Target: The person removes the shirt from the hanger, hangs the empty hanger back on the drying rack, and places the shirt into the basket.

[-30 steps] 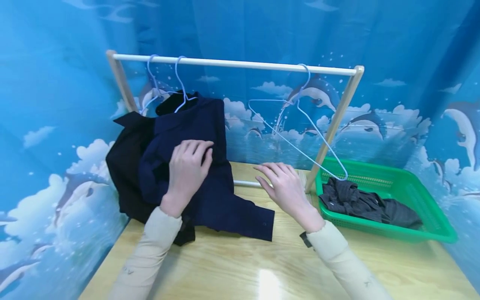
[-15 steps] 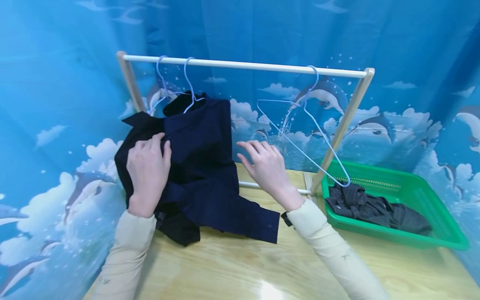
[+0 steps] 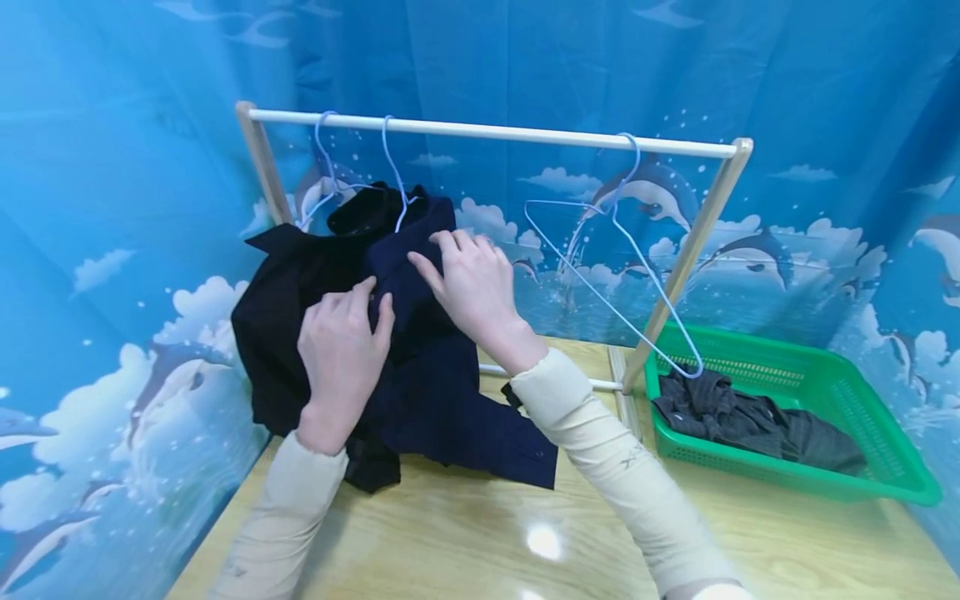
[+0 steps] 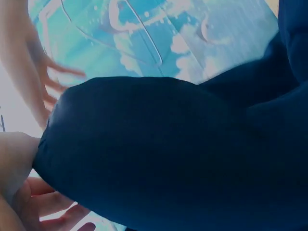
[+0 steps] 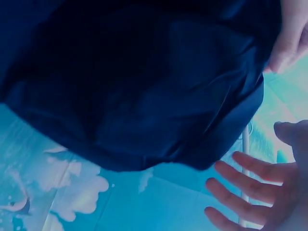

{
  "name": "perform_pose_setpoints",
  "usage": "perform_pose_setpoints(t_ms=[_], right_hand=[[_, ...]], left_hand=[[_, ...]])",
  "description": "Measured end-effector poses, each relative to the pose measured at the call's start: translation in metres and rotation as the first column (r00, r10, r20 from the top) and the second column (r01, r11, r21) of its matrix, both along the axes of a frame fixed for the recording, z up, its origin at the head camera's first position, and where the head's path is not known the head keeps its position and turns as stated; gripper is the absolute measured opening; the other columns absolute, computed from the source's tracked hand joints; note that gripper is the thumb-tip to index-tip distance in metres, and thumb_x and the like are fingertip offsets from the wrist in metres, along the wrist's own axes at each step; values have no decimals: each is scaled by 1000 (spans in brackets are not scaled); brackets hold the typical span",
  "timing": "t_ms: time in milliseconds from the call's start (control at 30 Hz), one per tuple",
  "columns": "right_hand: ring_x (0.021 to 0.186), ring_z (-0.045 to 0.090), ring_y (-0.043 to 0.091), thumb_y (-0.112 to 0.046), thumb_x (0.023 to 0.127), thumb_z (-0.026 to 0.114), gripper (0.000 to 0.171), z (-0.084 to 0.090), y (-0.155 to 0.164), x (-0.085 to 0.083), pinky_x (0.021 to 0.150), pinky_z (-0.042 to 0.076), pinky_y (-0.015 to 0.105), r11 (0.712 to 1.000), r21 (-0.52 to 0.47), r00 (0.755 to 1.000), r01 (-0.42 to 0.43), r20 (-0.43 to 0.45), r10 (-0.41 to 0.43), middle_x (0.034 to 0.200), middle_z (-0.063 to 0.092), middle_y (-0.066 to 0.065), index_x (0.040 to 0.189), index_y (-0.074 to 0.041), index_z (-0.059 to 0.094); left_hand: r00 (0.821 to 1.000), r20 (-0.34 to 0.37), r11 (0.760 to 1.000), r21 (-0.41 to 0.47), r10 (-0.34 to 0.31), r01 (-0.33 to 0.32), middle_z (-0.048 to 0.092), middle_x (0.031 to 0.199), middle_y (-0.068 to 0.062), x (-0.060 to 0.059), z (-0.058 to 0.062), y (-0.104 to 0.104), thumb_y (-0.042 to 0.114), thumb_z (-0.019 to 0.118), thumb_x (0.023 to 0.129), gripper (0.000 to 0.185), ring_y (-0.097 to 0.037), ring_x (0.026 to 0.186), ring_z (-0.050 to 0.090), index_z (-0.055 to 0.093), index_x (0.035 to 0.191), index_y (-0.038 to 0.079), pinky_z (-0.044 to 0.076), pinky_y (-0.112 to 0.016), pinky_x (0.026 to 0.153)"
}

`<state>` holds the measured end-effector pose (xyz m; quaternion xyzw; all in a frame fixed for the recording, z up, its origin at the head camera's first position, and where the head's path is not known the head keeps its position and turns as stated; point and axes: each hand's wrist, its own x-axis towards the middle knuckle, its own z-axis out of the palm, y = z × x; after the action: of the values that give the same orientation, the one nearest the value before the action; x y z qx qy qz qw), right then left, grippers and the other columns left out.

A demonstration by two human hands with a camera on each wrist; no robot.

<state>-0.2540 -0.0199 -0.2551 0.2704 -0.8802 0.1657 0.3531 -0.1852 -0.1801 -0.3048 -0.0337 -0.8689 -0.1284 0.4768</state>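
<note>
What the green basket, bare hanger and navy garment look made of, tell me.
Green basket: probably plastic, slightly glossy; moulded-looking, perforated walls. Bare hanger: perhaps coated wire, smooth, pale blue; thin, bent outline. Navy garment: likely woven cloth, matte; it drapes and creases.

No readable text, labels, brands, numbers or signs, small dark mark [image 3: 634, 457] on right sleeve [image 3: 618, 479], faint mark [image 3: 237, 571] on left sleeve [image 3: 283, 521], both illegible

The navy garment [image 3: 442, 400] is matt cloth, the tabletop [image 3: 450, 542] glossy wood, the basket [image 3: 847, 396] plastic.
</note>
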Motion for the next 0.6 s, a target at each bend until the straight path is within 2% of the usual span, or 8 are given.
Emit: perform_pose_setpoints(t_ms=[100,200,300,400,467,600], right_hand=[[78,67,23,-57,101,52,54,5,-13,-1,66,55,30,999,34,998,38,44,-39,90,71,7,101,-9,74],[59,58,21,-62,99,52,59,6,-23,-3,49,44,27,993,88,991,77,99,-85,69,58,5,78,-9,68],[51,53,19,-61,97,56,60,7,-28,-3,42,37,26,991,112,969,78,224,-102,62,48,3,66,-11,58],[55,54,19,-53,98,60,50,5,-29,-3,45,40,27,994,95,931,51,355,-82,67,49,3,73,-10,60],[60,57,20,-46,100,60,40,3,-29,-4,51,46,29,995,81,912,50,402,-79,74,54,4,83,-10,62],[67,61,23,-35,105,55,29,-3,-27,-4,59,54,34,994,61,921,90,374,-107,88,62,7,102,-7,63]], left_hand=[[1000,-12,1000,-24,-17,16,75,98,-20,4,-4,10,29,65,100,37,-35,91,69,71,120,-2,55,-47,86],[999,-14,998,-45,-37,36,76,97,-19,8,-8,19,27,66,99,35,-35,90,70,72,119,-2,55,-47,86],[999,-10,997,-63,-48,47,76,95,-18,9,-11,24,25,67,98,33,-34,89,70,73,116,-2,55,-47,86],[998,-10,995,-76,-59,58,76,94,-16,10,-15,26,23,68,97,30,-34,89,71,74,113,-1,55,-47,86],[997,-13,994,-81,-74,73,77,95,-15,10,-17,27,23,69,97,28,-33,89,71,75,111,0,55,-47,86],[994,-23,991,-86,-105,102,77,98,-14,9,-18,28,23,69,97,26,-32,89,70,76,110,1,55,-47,86]])
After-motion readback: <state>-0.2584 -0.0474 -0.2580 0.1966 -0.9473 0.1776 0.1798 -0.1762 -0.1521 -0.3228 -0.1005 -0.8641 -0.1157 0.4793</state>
